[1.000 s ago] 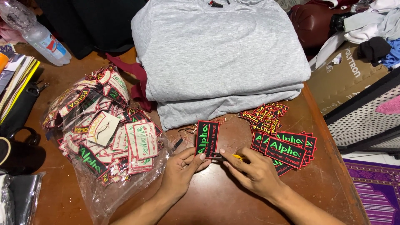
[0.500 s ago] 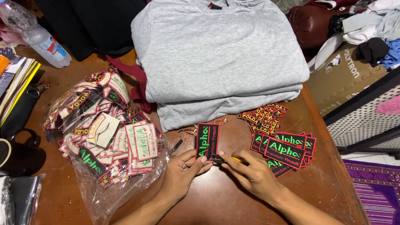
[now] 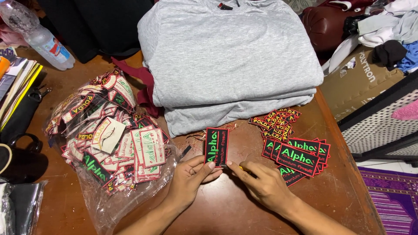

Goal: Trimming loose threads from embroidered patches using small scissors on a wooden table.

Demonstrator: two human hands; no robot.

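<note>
Presently, item one: a black rectangular embroidered patch (image 3: 217, 147) with green lettering and a red border, held upright over the brown wooden table (image 3: 226, 209), its lower end pinched between thumb and fingers of the left hand (image 3: 189, 178). Item two: the right hand (image 3: 261, 185), fingers drawn together, its fingertips touching the patch's lower right corner; a sliver of something yellow shows under these fingers, too hidden to identify. Item three: a fanned stack of matching black-and-green patches (image 3: 298, 159) just right of the right hand, with a smaller heap of red-and-yellow patches (image 3: 276, 122) behind it. Item four: a clear plastic bag (image 3: 109, 143) spilling many mixed patches, several face down, left of the left hand. Item five: a pile of folded grey T-shirts (image 3: 226, 61) lying beyond the held patch, with loose red thread trimmings (image 3: 204, 132) on the table between. Item six: a plastic water bottle (image 3: 39, 37) at the far left corner. Progress, as a judgement: the sorted stack at right suggests some patches are already handled, one is in hand, and the full bag suggests most remain; no patch is seen on any shirt.
</note>
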